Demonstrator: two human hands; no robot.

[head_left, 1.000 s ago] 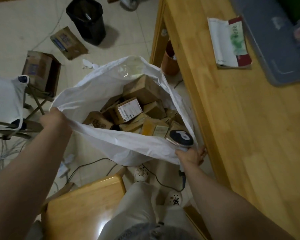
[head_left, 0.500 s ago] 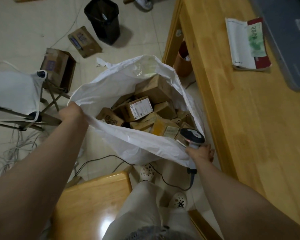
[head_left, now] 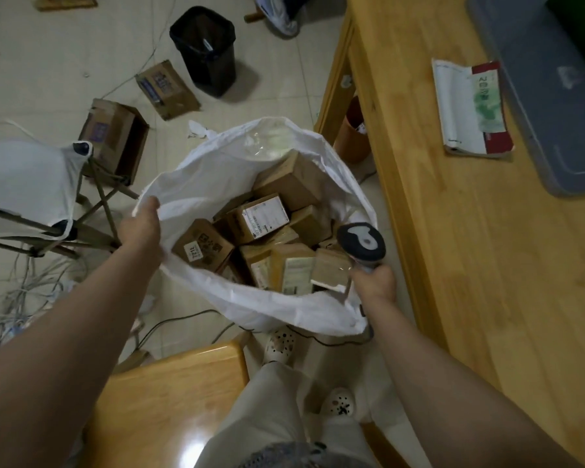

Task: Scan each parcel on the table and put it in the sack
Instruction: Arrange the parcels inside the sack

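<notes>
Sack (head_left: 217, 184) is standing open on the floor mid-frame, w/ the table (head_left: 487, 265) edge running just beside it at 3 o'clock. L hand (head_left: 142, 224) is gripping the sack rim at 9 o'clock, fingers curled over the white fabric. R hand (head_left: 375, 282) is clamping round the scanner (head_left: 362, 244) handle at the rim's 4 o'clock; the scanner head is facing up, sitting over the sack's inner edge. Can't tell if R hand is pinching the rim too.

Parcels (head_left: 284, 184) are lying piled inside the sack, brown card boxes touching each other at mixed tilts. One w/ a big white label (head_left: 264, 214) is lying near the middle, label up. Another w/ small stickers (head_left: 201, 248) is leaning at 8 o'clock, close to the L wrist.

On the table, a white-and-red packet (head_left: 470, 109) is lying at 1 o'clock from the sack, and a grey tray (head_left: 547, 96) is sitting just beyond it at the frame's R edge.

On the floor, a black bin (head_left: 203, 49) is standing at 12 o'clock, well apart from the sack. Two loose boxes are lying at 11 o'clock, one flat (head_left: 166, 89), one open on its side (head_left: 115, 143). A folding stool (head_left: 24, 184) w/ white cloth is standing at 9 o'clock, w/ cables (head_left: 14, 292) trailing under it. A wooden seat (head_left: 169, 400) is showing at 6 o'clock, beside the person's pale trousers and white clogs (head_left: 279, 344).
</notes>
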